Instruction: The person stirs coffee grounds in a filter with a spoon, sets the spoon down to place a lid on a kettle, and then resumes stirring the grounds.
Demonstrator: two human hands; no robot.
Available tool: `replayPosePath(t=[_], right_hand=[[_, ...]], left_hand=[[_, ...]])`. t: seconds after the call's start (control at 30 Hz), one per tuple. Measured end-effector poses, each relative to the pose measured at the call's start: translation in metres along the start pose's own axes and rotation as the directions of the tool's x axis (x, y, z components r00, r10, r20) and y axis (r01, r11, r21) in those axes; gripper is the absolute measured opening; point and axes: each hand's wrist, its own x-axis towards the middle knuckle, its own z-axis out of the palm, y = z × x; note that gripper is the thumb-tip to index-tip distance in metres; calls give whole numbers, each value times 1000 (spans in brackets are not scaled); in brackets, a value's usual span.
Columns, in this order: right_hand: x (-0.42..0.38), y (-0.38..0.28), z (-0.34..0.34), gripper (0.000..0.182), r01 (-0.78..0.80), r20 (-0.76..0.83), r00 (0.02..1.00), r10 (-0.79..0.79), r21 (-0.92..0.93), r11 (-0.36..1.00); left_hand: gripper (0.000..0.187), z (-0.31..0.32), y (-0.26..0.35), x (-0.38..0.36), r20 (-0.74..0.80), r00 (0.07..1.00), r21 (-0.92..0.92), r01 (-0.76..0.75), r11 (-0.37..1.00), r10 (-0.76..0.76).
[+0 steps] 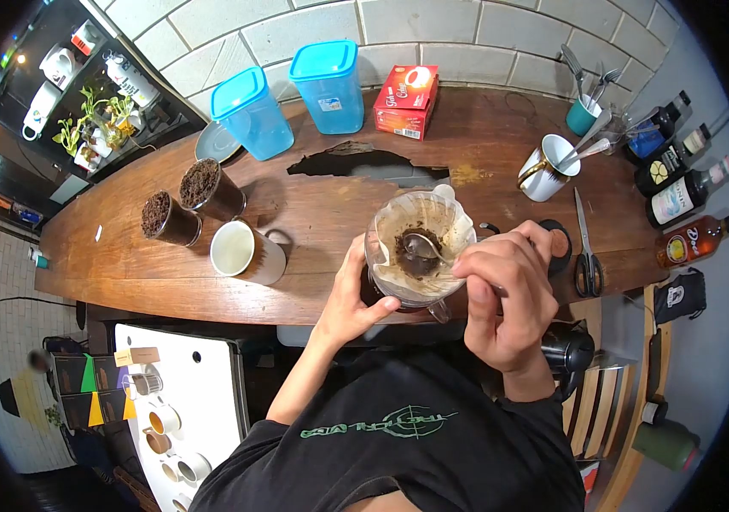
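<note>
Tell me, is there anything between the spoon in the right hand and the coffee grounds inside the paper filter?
Nothing visible is in the way. The right hand holds the spoon, and its bowl already lies on the coffee grounds inside the paper filter. The left hand only steadies the dripper from outside.

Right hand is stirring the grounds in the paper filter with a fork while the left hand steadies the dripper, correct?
Not quite: the head view shows a spoon, not a fork, in the right hand. The rest holds: its bowl sits in the grounds inside the paper filter, and the left hand steadies the dripper.
</note>
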Motion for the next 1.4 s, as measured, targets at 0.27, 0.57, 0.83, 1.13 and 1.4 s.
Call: replayPosePath(t=[0.27,0.57,0.83,1.13,1.4], right_hand=[[3,5,-4,6,-47,54,998,44,57,997],[12,7,-9,7,7,45,999,-5,-40,999],[20,6,-16,7,10,44,999,-19,183,983],[22,1,-17,7,26,135,990,-29,26,999],[17,9,-21,4,-70,56,996,62,143,987]], left_hand=[[94,0,-2,0,8,1000,-22,-10,1000,10],[92,1,0,2,-8,1000,-36,-28,999,28],[87,1,2,2,-15,999,-30,-53,998,53],[86,0,4,3,-13,998,-31,-60,998,60],[86,0,3,3,-22,997,-3,-74,997,73]])
